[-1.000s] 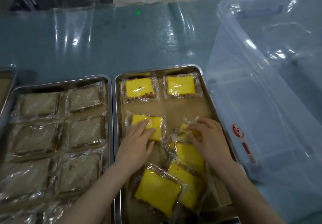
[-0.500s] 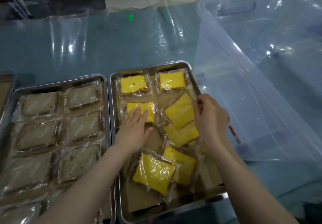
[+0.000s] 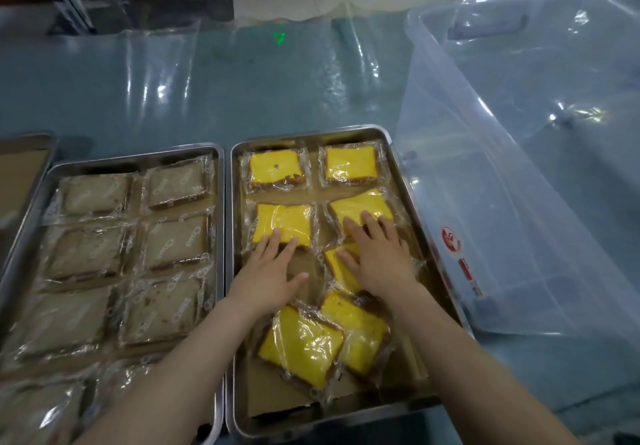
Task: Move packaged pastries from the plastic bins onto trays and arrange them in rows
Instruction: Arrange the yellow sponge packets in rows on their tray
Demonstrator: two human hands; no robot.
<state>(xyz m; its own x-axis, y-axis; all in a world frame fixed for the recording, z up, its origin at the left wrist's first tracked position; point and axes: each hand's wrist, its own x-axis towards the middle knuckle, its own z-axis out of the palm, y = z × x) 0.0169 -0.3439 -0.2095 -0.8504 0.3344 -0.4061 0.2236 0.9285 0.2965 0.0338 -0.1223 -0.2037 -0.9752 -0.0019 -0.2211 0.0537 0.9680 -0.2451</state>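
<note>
Left hand (image 3: 268,271): flat, fingers straight, tips resting on the left pastry (image 3: 284,223), probably steadying it in its row.
Right hand (image 3: 379,257): flat, fingers pressing the tilted right pastry (image 3: 360,209), seemingly to square it; the palm covers another pack.
Tray (image 3: 311,134): two neat packs at 12 o'clock; an overlapping heap (image 3: 301,344) at 6 o'clock, not yet in rows.
Bin (image 3: 519,202): just beside the tray at 3 o'clock, a short reach.
Brown tray (image 3: 138,157): at 9 o'clock, filled in pairs, the likely pattern to copy.
</note>
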